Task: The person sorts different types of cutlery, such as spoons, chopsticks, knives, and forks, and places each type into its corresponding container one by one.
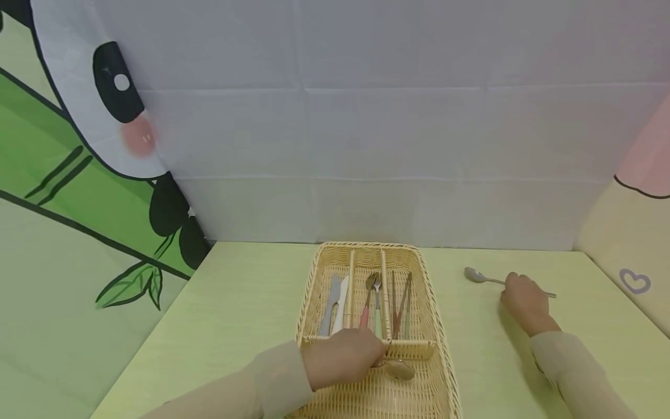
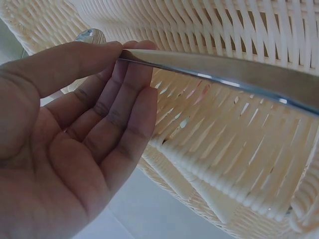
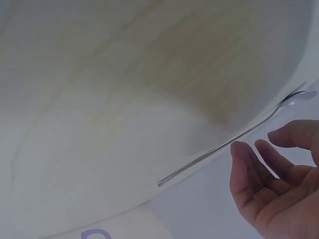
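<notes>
My left hand (image 1: 345, 356) is over the front compartment of a woven cutlery basket (image 1: 444, 337). Its thumb and fingertips pinch the handle of a metal spoon (image 1: 400, 370), whose bowl points right. In the left wrist view, that spoon's shiny handle (image 2: 219, 69) runs out from the thumb across the basket. My right hand (image 1: 526, 301) is at a second spoon (image 1: 474, 275) lying on the table to the right. The right wrist view shows a gap between thumb and fingers, with the spoon's thin handle (image 3: 214, 153) just beyond the fingertips; contact cannot be made out.
Behind the basket's cross divider (image 1: 413, 349), the left compartment holds two knives (image 1: 331, 302), the middle two forks (image 1: 377, 297), and the right several thin chopstick-like sticks (image 1: 402, 305). A pale yellow table (image 1: 235, 308) surrounds the basket. A white cloth wall (image 1: 387, 145) rises behind.
</notes>
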### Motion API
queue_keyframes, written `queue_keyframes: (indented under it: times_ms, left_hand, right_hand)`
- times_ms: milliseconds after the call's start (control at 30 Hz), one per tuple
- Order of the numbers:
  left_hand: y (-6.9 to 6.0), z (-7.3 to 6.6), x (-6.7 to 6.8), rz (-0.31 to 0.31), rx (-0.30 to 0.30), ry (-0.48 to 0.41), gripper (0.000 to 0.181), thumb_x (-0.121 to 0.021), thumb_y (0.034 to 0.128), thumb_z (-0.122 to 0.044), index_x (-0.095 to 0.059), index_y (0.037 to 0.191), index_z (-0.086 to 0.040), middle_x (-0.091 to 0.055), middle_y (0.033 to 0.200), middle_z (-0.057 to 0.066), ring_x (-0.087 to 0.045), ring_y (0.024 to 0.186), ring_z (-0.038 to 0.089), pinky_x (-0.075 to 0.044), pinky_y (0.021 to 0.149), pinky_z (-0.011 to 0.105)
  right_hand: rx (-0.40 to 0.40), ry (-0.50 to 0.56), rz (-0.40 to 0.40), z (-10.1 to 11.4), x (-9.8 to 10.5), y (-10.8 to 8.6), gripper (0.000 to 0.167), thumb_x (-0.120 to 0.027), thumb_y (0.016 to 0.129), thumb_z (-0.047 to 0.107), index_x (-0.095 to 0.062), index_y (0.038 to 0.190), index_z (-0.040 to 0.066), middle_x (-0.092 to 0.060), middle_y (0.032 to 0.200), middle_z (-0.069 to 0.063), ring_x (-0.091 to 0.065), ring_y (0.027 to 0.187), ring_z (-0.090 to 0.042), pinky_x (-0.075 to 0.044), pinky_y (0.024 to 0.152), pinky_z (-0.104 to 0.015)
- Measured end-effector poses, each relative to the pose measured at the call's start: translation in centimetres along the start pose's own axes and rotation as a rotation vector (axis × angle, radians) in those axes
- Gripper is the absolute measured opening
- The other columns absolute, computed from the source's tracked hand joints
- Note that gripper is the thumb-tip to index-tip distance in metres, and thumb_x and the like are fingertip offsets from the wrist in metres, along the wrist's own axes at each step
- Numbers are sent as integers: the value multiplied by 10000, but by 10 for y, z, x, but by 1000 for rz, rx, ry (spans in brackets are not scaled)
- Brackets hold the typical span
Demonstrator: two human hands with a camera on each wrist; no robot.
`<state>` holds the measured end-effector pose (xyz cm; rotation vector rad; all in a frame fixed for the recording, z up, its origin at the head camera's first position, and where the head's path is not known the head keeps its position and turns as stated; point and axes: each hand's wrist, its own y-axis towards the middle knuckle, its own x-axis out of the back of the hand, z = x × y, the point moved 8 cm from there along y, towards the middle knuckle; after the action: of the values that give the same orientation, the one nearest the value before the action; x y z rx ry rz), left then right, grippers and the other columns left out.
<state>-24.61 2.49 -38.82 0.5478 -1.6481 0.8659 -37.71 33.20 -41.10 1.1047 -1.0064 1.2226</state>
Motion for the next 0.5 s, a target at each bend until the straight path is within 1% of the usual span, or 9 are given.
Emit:
queue_keyframes:
  times_ms: [100,267,367,500]
  left_hand:
    - [2,0,-1,3,7,34,208,-622,841,-56,-550,688,-177,-497,645,-98,-361,496,47,-361,465,179]
    - [2,-1,-2,-13,-4,59,212,-636,835,-63,-560,667,-170,-510,626,-84,-378,487,41,-357,439,164]
    - [1,-2,-2,-23,-12,76,197,-622,849,-88,-575,670,-156,-518,614,-72,-382,461,38,-360,410,154]
    - [0,-3,-2,-48,-28,106,217,-599,862,-90,-574,654,-147,-499,576,-63,-343,417,37,-337,369,147]
  right_hand:
    - [-4,-11,14,-6,-3,6,131,-450,821,18,-457,816,-112,-497,738,-248,-542,655,-387,-433,515,-447]
    - [-10,-21,30,-10,-5,12,164,-447,824,16,-452,851,-145,-499,801,-317,-509,776,-490,-436,582,-520]
    - [-8,-35,34,-12,-9,15,170,-402,833,5,-449,869,-154,-490,837,-347,-478,822,-521,-426,608,-543]
    - [-13,-48,53,-15,-15,19,179,-353,846,-2,-450,884,-147,-486,866,-357,-466,850,-532,-421,630,-558]
